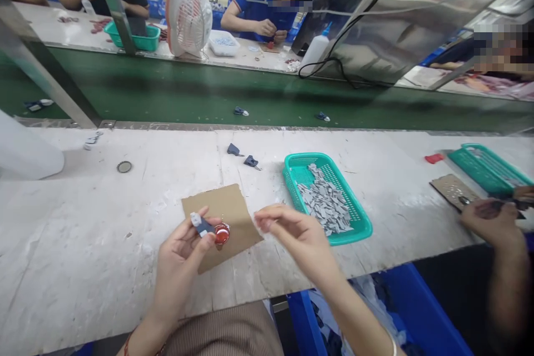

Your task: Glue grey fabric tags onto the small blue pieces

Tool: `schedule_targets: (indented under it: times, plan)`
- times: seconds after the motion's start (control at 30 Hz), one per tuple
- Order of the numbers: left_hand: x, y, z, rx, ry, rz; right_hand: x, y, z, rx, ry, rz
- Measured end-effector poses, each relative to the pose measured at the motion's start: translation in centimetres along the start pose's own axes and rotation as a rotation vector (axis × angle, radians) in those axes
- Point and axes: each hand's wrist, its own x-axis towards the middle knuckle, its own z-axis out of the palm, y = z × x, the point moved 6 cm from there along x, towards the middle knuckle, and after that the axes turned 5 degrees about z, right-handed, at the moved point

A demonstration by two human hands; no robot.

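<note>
Between the thumb and fingers of my left hand [183, 242] is a small dark blue piece [202, 226] with a pale grey-white tip. Right beside it a red bottle cap [222, 233] with something shiny in it sits on a square of brown cardboard [233, 203]. My right hand [294, 231] is closed in a pinch at the cardboard's right edge; whatever is between its fingertips is too small or hidden to make out. Just beyond that hand stands a green basket [361, 225] full of small grey flat pieces [327, 200].
Two dark blue pieces [242, 154] lie behind the cardboard. A bottle cap [124, 167] and a white container [25, 144] are at left. Similar pieces lie on the green belt [175, 94]. At right, a co-worker's hands [492, 219] work beside another green basket [471, 169]. Below is a blue bin [429, 311].
</note>
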Motion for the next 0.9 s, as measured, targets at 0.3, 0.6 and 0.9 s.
schedule_targets:
  times: [0.3, 0.6, 0.9]
  plan:
    - [8.3, 5.0, -3.4, 0.281, 0.054, 0.227, 7.2, 5.7, -14.2, -0.809, 0.179, 0.074]
    - [25.0, 10.9, -3.3, 0.998, 0.231, 0.476, 7.7, 6.1, -14.0, -0.847, 0.022, 0.028]
    - [32.2, 11.4, 2.3, 1.297, 0.105, 0.657, 7.0, 6.7, -15.6, -0.686, 0.065, 0.021]
